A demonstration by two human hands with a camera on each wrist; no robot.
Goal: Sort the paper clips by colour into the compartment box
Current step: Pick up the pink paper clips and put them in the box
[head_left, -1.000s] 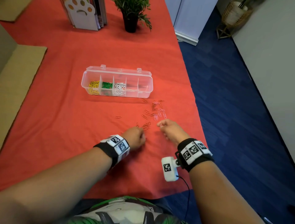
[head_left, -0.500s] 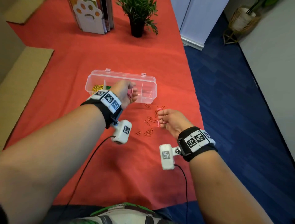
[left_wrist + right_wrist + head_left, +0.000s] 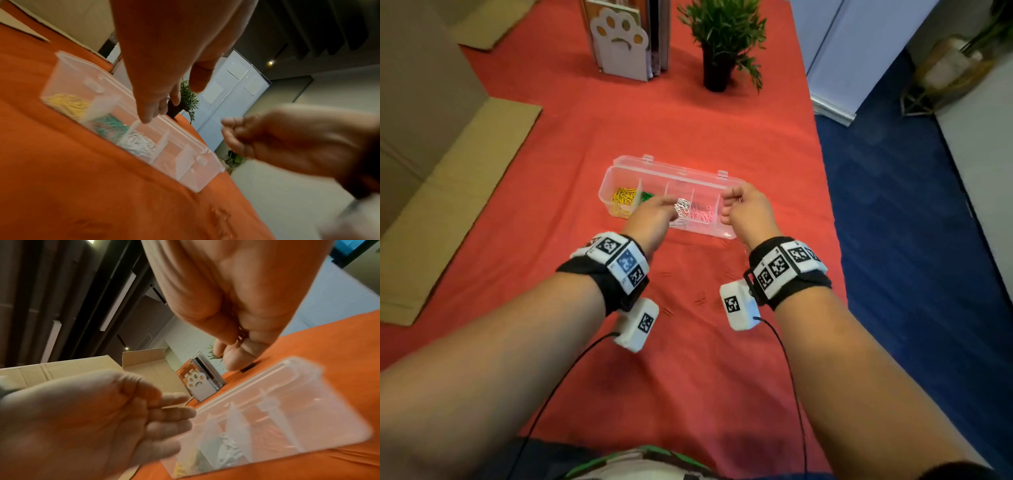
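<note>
The clear compartment box point(image 3: 678, 170) lies open on the red cloth. From left to right its compartments hold yellow clips point(image 3: 622, 198), green clips point(image 3: 646, 197), white clips point(image 3: 682, 207) and pink clips point(image 3: 702, 214); the right end one looks empty. My left hand point(image 3: 671, 205) hovers over the box's middle with straight fingers point(image 3: 148, 116), holding nothing. My right hand point(image 3: 729, 202) is above the right end, fingers curled, thumb and fingers pinching thin paper clips point(image 3: 239, 337). A few loose red clips point(image 3: 700, 301) lie on the cloth between my wrists.
A potted plant point(image 3: 722, 44) and a paw-print book holder point(image 3: 619, 41) stand at the back of the table. Flat cardboard point(image 3: 448, 192) lies along the left. The table's right edge drops to blue carpet point(image 3: 911, 240).
My left hand has let pink clips fall into the fourth compartment and now stands open. My right hand has risen from the loose pile to the box's right end.
</note>
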